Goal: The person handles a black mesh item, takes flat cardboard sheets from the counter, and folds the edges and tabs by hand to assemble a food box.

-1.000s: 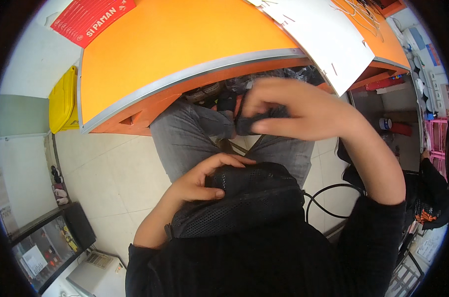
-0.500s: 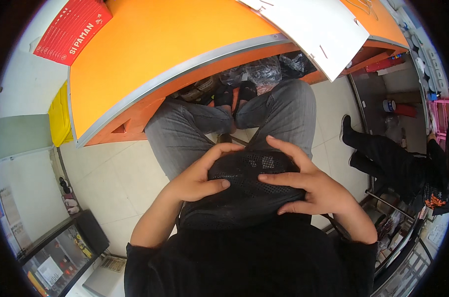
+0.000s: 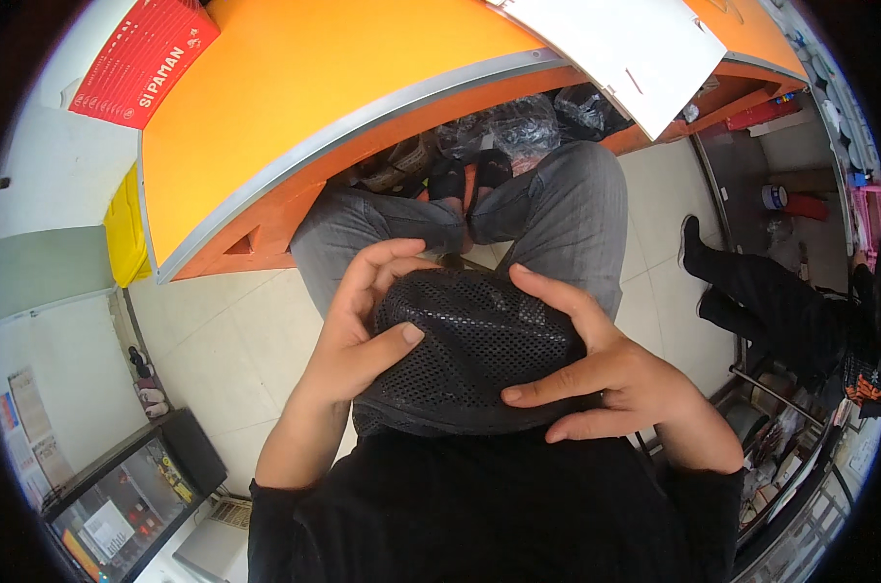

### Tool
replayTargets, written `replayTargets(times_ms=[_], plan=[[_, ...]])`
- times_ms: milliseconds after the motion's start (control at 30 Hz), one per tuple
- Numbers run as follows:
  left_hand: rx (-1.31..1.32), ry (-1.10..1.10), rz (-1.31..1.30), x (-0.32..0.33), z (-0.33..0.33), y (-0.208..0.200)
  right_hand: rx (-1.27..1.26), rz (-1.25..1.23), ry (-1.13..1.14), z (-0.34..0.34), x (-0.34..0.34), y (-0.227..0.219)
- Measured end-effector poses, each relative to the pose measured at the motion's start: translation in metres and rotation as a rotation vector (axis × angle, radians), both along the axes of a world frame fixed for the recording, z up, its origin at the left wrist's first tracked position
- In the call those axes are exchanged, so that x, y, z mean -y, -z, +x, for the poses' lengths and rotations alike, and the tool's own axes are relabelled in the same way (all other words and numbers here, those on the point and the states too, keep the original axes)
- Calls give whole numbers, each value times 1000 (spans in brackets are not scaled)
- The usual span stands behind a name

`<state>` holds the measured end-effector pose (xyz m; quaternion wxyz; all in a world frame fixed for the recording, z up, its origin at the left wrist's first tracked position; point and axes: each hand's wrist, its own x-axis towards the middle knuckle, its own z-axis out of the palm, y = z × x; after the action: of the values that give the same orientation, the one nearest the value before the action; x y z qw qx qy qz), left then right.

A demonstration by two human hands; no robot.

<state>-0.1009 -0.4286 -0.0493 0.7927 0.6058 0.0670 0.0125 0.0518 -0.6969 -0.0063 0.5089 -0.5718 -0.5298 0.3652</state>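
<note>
A soft, rounded black mesh thing (image 3: 469, 355), shaped like a cap or a small bag, is held between both hands just in front of my body, above my lap. My left hand (image 3: 362, 330) curves round its left side, with the thumb on the near face and the other fingers at the far edge, partly hidden. On the right side, my right hand (image 3: 615, 374) grips it with spread fingers; some of them lie across the mesh. What is inside the mesh, if anything, cannot be made out.
Ahead stands an orange table (image 3: 353, 58) with a metal edge, carrying a stack of red boxes (image 3: 149, 63) and a white board (image 3: 625, 58). Plastic bags (image 3: 523, 126) lie beneath it. Another person's dark-clothed legs (image 3: 761, 291) are at right. A glass-fronted cabinet (image 3: 120, 505) is lower left.
The mesh thing has tilted and shifted slightly left, showing more of its mesh face. My left hand has turned upright along its side; my right hand keeps nearly the same place.
</note>
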Motion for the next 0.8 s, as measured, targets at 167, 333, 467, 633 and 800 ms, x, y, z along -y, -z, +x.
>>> replayTargets(times_ms=[167, 333, 467, 633, 800], plan=[[-120, -57, -104, 7, -3, -6, -139, 91, 146, 2, -3, 13], [-89, -43, -169, 9, -9, -5, -537, 95, 273, -4, 9, 34], [-15, -14, -142, 5, -14, 1, -729, -89, 387, -7, 5, 29], [-39, -35, 84, 1, -24, 17, -682, -95, 312, -13, 1, 27], [-85, -40, 72, 5, -26, 13, -346, -123, 234, -13, -3, 25]])
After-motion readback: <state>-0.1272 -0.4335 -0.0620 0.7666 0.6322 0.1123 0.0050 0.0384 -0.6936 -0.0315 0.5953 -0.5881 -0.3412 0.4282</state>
